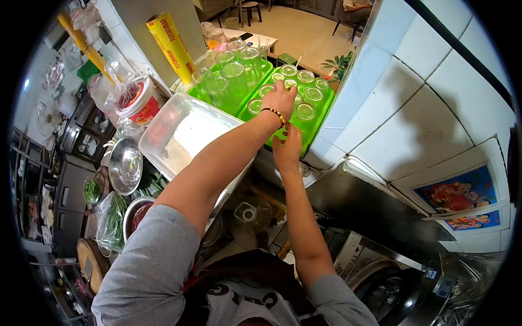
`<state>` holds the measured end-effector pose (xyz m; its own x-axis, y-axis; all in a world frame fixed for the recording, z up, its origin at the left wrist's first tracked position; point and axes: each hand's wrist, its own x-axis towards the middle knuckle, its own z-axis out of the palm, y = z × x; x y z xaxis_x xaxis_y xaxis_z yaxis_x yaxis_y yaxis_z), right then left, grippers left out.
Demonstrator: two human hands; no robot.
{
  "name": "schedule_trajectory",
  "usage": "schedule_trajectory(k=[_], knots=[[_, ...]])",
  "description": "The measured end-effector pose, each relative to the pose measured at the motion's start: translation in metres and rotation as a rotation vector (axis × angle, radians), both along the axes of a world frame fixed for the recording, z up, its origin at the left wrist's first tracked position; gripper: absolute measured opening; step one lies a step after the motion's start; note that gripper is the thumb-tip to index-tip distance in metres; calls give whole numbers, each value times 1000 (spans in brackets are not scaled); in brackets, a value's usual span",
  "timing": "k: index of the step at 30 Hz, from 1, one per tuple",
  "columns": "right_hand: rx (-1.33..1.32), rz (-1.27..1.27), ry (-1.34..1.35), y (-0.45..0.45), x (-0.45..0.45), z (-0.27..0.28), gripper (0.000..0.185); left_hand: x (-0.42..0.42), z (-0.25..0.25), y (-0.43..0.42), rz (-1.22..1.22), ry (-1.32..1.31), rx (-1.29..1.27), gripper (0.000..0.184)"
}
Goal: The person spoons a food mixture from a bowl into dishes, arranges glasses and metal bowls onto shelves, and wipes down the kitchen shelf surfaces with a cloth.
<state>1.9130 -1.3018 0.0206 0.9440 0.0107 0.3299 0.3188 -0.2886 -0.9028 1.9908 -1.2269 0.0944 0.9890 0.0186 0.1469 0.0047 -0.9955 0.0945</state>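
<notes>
Upside-down glasses [305, 111] stand in a green tray [319, 124] at the upper middle. My left hand [279, 100], with a beaded bracelet at the wrist, reaches over this tray with its fingers among the glasses; its fingertips are partly hidden, and its grip is unclear. Just below it, at the tray's near edge, my right hand [288, 148] has its fingers apart and holds nothing. Taller clear glasses [234, 79] stand in a second green tray [266, 69] on the left.
A plastic bin [155, 142] with white contents lies left of my hands, near a red-labelled bucket [142, 106] and a yellow wrap roll [169, 46]. Metal bowls [125, 165] stand farther left. A tiled wall [391, 114] rises on the right; a seated person [356, 6] is far off.
</notes>
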Motion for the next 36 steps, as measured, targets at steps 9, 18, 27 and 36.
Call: schedule_trajectory(k=[9, 18, 27, 36], knots=[[-184, 41, 14, 15, 47, -39, 46, 11, -36, 2, -63, -26, 122, 39], [-393, 152, 67, 23, 66, -47, 45, 0, -21, 7, -21, 90, -76, 56], [-174, 450, -90, -10, 54, -38, 46, -147, 80, 35, -238, -28, -323, 21], [-256, 278, -687, -4, -122, 107, 35, -518, 108, 153, -515, -16, -807, 28]])
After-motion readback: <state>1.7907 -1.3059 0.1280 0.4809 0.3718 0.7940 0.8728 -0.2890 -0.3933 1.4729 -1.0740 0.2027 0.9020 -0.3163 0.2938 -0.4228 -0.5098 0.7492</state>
